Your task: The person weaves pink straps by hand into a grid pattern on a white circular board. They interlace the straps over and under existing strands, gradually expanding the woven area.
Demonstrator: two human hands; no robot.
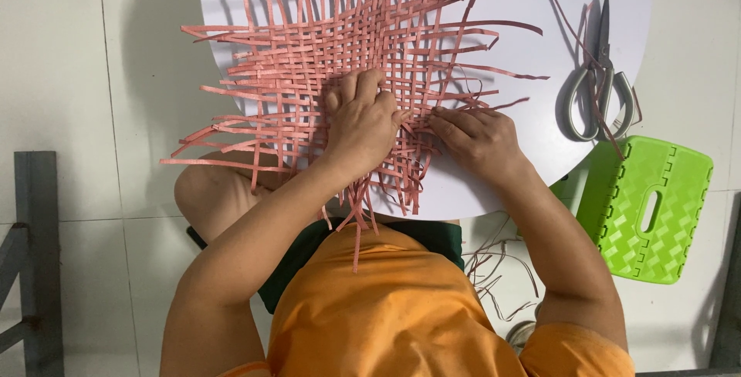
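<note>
A loosely woven mat of pink strips (309, 53) lies on a round white table (540, 30), its loose ends sticking out on all sides. My left hand (359, 118) rests on the mat's near edge with fingers curled, pressing down on the weave. My right hand (478, 138) sits just to its right, fingertips pinching pink strips at the mat's near right corner. Some strip ends hang off the table's near edge over my lap.
Grey-handled scissors (598, 87) lie on the table's right side with a few thin strips across them. A green plastic folding stool (648, 207) stands on the floor at right. Loose strip scraps (494, 269) lie on the tiled floor. A grey frame (35, 253) stands at left.
</note>
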